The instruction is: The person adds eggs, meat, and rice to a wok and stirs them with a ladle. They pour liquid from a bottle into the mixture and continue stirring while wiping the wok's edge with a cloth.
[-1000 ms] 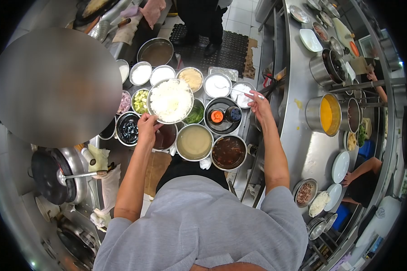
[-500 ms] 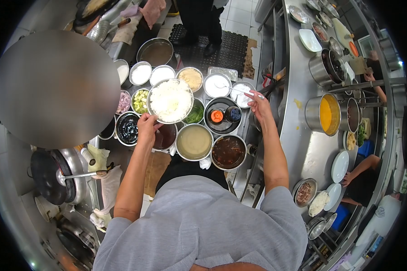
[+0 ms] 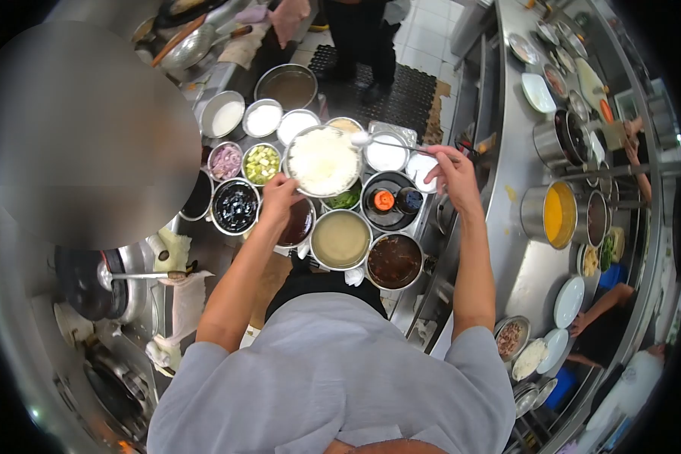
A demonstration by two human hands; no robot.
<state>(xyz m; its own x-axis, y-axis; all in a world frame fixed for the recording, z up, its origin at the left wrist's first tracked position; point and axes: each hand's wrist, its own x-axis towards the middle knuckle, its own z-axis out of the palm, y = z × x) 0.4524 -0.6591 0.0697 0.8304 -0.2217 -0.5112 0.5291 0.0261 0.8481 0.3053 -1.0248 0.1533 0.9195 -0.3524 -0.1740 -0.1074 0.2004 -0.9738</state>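
The left hand (image 3: 278, 198) has its grip clamped on the rim of a steel bowl of white rice (image 3: 324, 160), held above the ingredient bowls on the worktop (image 3: 507, 250). The right hand (image 3: 450, 172) pinches a long spoon (image 3: 390, 142), its scoop at the bowl's edge. No readable writing shows anywhere.

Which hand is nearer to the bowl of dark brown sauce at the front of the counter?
Left. The left hand grips the rice bowl up and to the left of the sauce bowl. The right hand holds a spoon farther up, beyond the sauce bowl.
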